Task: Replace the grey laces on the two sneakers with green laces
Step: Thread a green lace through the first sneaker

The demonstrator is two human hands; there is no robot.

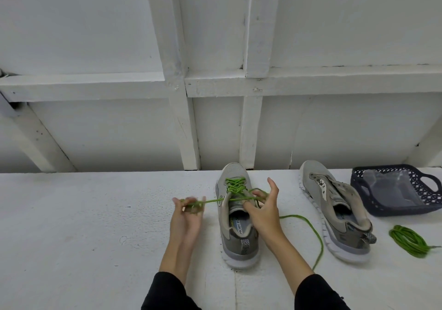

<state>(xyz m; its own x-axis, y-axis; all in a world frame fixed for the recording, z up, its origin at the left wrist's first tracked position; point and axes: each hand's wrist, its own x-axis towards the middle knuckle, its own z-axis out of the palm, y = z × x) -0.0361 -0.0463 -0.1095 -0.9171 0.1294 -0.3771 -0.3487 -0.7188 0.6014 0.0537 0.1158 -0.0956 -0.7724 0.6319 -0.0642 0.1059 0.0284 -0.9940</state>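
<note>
- Left hand (pixel 189 210) out to the side, fingers curled round one end of the green lace (pixel 235 186), drawing it taut across from the top eyelets of the near sneaker (pixel 235 214); that hand is blurred, so the exact grip is hard to read.
- Right hand (pixel 263 208) sits over the shoe's collar, fingers spread, thumb and one or two fingertips seemingly pinching the lace where it leaves the eyelets.
- The other lace end trails loose past the right wrist, curling toward the table's (pixel 83 214) near edge.
- To do this well, I'd say pull level with the eyelets, keep both ends even, and steady the shoe so it doesn't slide.
- Plenty of open table to the left for that pull.
- Tighter on the right: the second sneaker (pixel 334 209), unlaced, stands near, with the coiled spare lace (pixel 410 240) and dark basket (pixel 358 185) beyond.
- Wall (pixel 215 118) just behind the toes, so no room forward.
</note>
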